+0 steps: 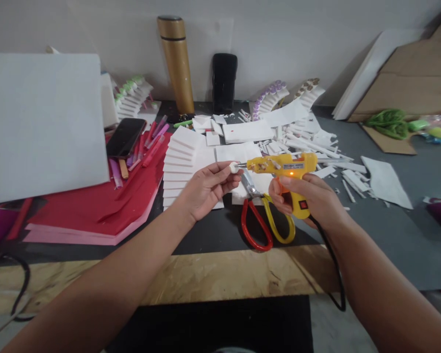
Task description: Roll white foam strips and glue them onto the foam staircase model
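A yellow hot glue gun [282, 164] is gripped in my right hand [316, 196], with its orange light lit and its nozzle pointing left. Between the thumb and fingers of my left hand [213, 189] is a small white piece [234, 167], and the nozzle tip meets it or is very close. What kind of piece it is I cannot make out. Below the glue gun lie scissors [257, 223] with one red and one yellow handle. Under and left of my left hand spreads a stepped fan of white strips [180, 157].
Red and pink sheets [103, 211] lie left, bearing a dark phone [126, 138] and several markers [152, 142]. A gold bottle [177, 63] and a black case [224, 83] stand at the wall. White scraps [305, 142] litter the right. The glue gun's cord [332, 255] hangs over the wooden edge [220, 277].
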The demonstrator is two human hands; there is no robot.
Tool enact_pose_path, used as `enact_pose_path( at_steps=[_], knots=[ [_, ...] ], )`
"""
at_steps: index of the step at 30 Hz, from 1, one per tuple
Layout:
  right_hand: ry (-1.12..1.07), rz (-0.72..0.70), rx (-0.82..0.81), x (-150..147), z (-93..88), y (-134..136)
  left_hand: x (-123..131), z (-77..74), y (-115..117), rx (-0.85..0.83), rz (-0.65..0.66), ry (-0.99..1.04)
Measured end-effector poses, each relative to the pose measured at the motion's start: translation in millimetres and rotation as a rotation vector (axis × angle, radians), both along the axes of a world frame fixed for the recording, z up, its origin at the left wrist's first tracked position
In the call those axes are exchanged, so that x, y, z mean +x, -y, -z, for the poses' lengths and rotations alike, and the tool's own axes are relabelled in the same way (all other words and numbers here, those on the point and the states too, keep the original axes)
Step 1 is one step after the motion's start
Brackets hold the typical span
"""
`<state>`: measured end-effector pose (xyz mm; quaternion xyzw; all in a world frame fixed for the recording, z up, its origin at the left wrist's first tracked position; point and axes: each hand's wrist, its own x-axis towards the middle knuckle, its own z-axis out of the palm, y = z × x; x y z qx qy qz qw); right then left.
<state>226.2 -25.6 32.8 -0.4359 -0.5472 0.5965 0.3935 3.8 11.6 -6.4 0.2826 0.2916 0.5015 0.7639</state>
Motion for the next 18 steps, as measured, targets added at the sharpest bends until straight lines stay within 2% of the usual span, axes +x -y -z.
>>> enact_pose_path(
  at_steps=[7,18],
  knots=[
    [0.003,-0.021,-0.006,2.2,-0.5,-0.9,-0.5,-3.6,0.7,-0.044,-0.027,0.022],
    [0.007,-0.051,0.025,4.3,-1.1,-2.2,0.8,-4.2,1.4,-0.021,-0.005,-0.003]
  ],
)
